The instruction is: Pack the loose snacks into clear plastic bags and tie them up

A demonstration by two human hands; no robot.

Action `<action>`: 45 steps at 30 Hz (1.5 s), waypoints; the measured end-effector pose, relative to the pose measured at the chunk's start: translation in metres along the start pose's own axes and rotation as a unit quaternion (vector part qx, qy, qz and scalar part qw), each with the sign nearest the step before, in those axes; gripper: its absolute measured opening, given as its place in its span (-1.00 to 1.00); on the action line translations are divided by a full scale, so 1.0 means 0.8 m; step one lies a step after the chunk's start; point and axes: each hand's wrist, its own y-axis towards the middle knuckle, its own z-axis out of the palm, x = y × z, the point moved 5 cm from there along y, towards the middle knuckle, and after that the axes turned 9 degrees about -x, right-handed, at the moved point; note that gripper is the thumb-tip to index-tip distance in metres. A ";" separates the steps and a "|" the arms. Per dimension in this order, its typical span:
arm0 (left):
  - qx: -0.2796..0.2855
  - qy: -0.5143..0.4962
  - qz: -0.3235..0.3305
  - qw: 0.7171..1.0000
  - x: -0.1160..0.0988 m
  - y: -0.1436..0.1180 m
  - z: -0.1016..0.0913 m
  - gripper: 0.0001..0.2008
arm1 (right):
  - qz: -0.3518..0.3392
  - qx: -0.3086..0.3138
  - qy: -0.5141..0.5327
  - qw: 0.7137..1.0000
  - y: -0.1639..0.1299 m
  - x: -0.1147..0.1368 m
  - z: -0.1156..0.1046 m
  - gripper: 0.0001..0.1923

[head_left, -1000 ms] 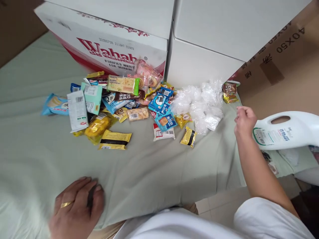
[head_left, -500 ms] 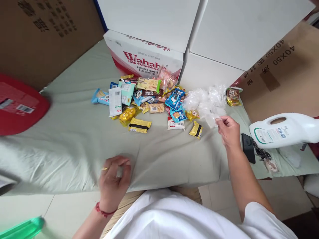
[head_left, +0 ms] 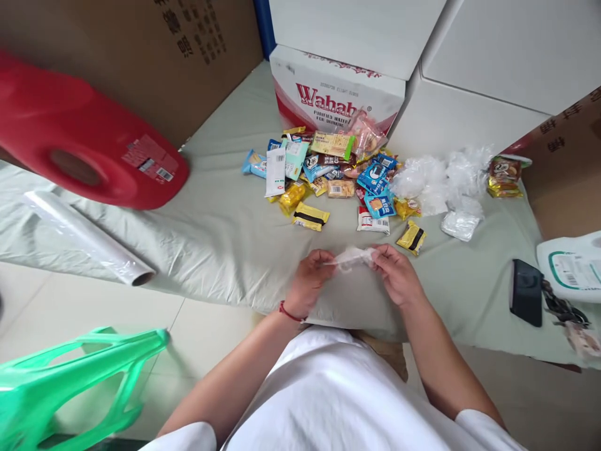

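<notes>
- A pale green cloth (head_left: pixel 225 232) covers the low surface and hangs over its near edge.
- A large red plastic jug (head_left: pixel 84 150) lies on its side at the far left of the cloth.
- A white cardboard carton with red "Wahaha" lettering (head_left: pixel 335 97) stands at the back, with plain white boxes beside and above it.
- A pile of small wrapped snacks in blue, yellow and white packets (head_left: pixel 328 178) lies on the cloth just in front of the carton.
- A heap of crumpled clear plastic bags (head_left: pixel 441 181) sits to the right of the snacks.
- A roll of clear plastic film (head_left: pixel 89 238) lies near the left edge of the cloth.
- The left hand (head_left: pixel 310 282) pinches one end of a small clear plastic bag (head_left: pixel 352 257), fingers closed on it.
- The right hand (head_left: pixel 397 272) grips the bag's other end; the bag is held between both hands, above the cloth's near edge.
</notes>
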 end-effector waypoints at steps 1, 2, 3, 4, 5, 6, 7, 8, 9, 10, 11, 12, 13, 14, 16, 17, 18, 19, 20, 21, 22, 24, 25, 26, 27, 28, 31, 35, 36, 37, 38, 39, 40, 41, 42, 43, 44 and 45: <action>0.016 -0.037 -0.026 0.999 -0.003 -0.002 -0.003 -0.72 | 0.022 0.016 0.010 1.000 0.004 0.005 -0.004 -0.56; 0.033 -0.070 -0.050 0.996 -0.007 -0.004 -0.003 -0.71 | 0.043 0.034 0.019 0.998 0.007 0.009 -0.006 -0.55; 0.047 -0.097 -0.068 0.992 -0.010 -0.006 -0.003 -0.71 | 0.061 0.048 0.024 0.997 0.010 0.010 -0.007 -0.54; 0.053 -0.116 -0.079 0.989 -0.014 -0.008 -0.002 -0.69 | 0.068 0.054 0.021 0.996 0.012 0.011 -0.008 -0.53; 0.054 -0.129 -0.081 0.987 -0.016 -0.009 0.000 -0.68 | 0.065 0.050 0.010 0.997 0.016 0.009 -0.009 -0.52; 0.050 -0.135 -0.076 0.987 -0.018 -0.010 0.000 -0.67 | 0.053 0.039 -0.004 0.998 0.019 0.007 -0.010 -0.51; 0.042 -0.136 -0.066 0.988 -0.019 -0.010 0.001 -0.66 | 0.040 0.026 -0.016 0.999 0.021 0.003 -0.012 -0.51; 0.030 -0.131 -0.055 0.989 -0.019 -0.010 0.000 -0.66 | 0.019 0.005 -0.027 0.999 0.023 0.000 -0.015 -0.51; 0.018 -0.120 -0.043 0.992 -0.019 -0.011 -0.001 -0.66 | -0.016 -0.025 -0.041 0.999 0.023 0.000 -0.019 -0.53; 0.006 -0.106 -0.030 0.994 -0.019 -0.011 -0.003 -0.66 | -0.065 -0.059 -0.056 0.995 0.021 0.002 -0.025 -0.56; -0.006 -0.090 -0.015 0.996 -0.019 -0.012 -0.004 -0.67 | -0.126 -0.088 -0.075 0.985 0.017 0.007 -0.029 -0.61; -0.015 -0.074 0.001 0.997 -0.019 -0.013 -0.005 -0.69 | -0.195 -0.103 -0.101 0.970 0.009 0.015 -0.032 -0.66; -0.019 -0.059 0.016 0.998 -0.020 -0.015 -0.005 -0.71 | -0.262 -0.095 -0.131 0.951 0.000 0.024 -0.030 -0.69; -0.017 -0.045 0.029 0.998 -0.021 -0.017 -0.004 -0.74 | -0.316 -0.059 -0.165 0.932 -0.010 0.031 -0.023 -0.66; -0.004 -0.029 0.041 0.999 -0.022 -0.019 0.000 -0.79 | -0.383 0.069 -0.242 0.889 -0.029 0.037 -0.001 -0.54; 0.001 -0.031 0.038 0.999 -0.021 -0.019 0.001 -0.79 | -0.413 0.126 -0.283 0.857 -0.039 0.037 0.010 -0.54; -0.001 -0.040 0.028 0.999 -0.020 -0.018 0.002 -0.79 | -0.443 0.161 -0.320 0.822 -0.048 0.035 0.018 -0.61; -0.009 -0.054 0.013 0.998 -0.018 -0.016 0.001 -0.77 | -0.473 0.172 -0.350 0.790 -0.055 0.031 0.025 -0.70; -0.020 -0.071 -0.006 0.997 -0.016 -0.013 -0.001 -0.73 | -0.502 0.163 -0.373 0.763 -0.061 0.027 0.028 -0.76; -0.032 -0.087 -0.028 0.995 -0.013 -0.010 -0.003 -0.69 | -0.528 0.141 -0.387 0.743 -0.065 0.021 0.030 -0.77; -0.042 -0.101 -0.049 0.993 -0.010 -0.007 -0.005 -0.65 | -0.546 0.116 -0.397 0.728 -0.070 0.013 0.030 -0.77; -0.048 -0.123 -0.084 0.988 -0.004 -0.002 -0.008 -0.60 | -0.561 0.087 -0.412 0.713 -0.080 -0.007 0.030 -0.78; -0.048 -0.132 -0.096 0.985 -0.002 -0.001 -0.008 -0.58 | -0.560 0.088 -0.416 0.711 -0.085 -0.018 0.029 -0.77; -0.050 -0.138 -0.102 0.984 0.001 0.000 -0.007 -0.58 | -0.552 0.100 -0.415 0.716 -0.090 -0.028 0.029 -0.78; -0.054 -0.139 -0.100 0.984 0.002 0.000 -0.007 -0.58 | -0.536 0.119 -0.409 0.729 -0.095 -0.035 0.029 -0.80; -0.061 -0.133 -0.092 0.985 0.003 -0.001 -0.006 -0.59 | -0.514 0.140 -0.392 0.750 -0.100 -0.038 0.028 -0.82; -0.083 -0.098 -0.056 0.990 0.002 -0.004 -0.002 -0.62 | -0.439 0.141 -0.310 0.831 -0.102 -0.026 0.019 -0.90; -0.045 -0.050 -0.028 0.997 0.001 -0.008 0.008 -0.68 | -0.422 -0.002 -0.286 0.860 -0.082 0.024 -0.001 -0.87; -0.031 -0.036 -0.021 0.999 0.001 -0.009 0.009 -0.69 | -0.427 -0.022 -0.299 0.853 -0.074 0.036 -0.004 -0.87; -0.020 -0.021 -0.011 1.000 0.001 -0.009 0.010 -0.69 | -0.429 -0.037 -0.312 0.847 -0.067 0.049 -0.006 -0.86; -0.014 -0.005 0.003 1.000 0.000 -0.010 0.008 -0.70 | -0.429 -0.052 -0.322 0.843 -0.059 0.061 -0.008 -0.85; -0.013 0.013 0.021 1.000 -0.001 -0.010 0.006 -0.71 | -0.424 -0.067 -0.328 0.842 -0.051 0.072 -0.012 -0.83; -0.013 0.033 0.041 0.999 -0.002 -0.011 0.003 -0.72 | -0.417 -0.075 -0.333 0.842 -0.043 0.081 -0.014 -0.82; -0.010 0.052 0.060 0.997 -0.003 -0.011 0.000 -0.72 | -0.413 -0.069 -0.341 0.842 -0.036 0.087 -0.014 -0.82; -0.004 0.065 0.074 0.995 -0.004 -0.012 -0.001 -0.72 | -0.413 -0.043 -0.352 0.839 -0.030 0.089 -0.011 -0.81; 0.006 0.071 0.079 0.994 -0.004 -0.012 -0.002 -0.72 | -0.414 0.002 -0.368 0.833 -0.024 0.085 -0.004 -0.80; 0.018 0.069 0.077 0.994 -0.004 -0.013 -0.002 -0.71 | -0.413 0.057 -0.387 0.822 -0.019 0.077 0.006 -0.77; 0.029 0.060 0.070 0.995 -0.003 -0.013 -0.001 -0.70 | -0.409 0.110 -0.406 0.810 -0.015 0.064 0.016 -0.76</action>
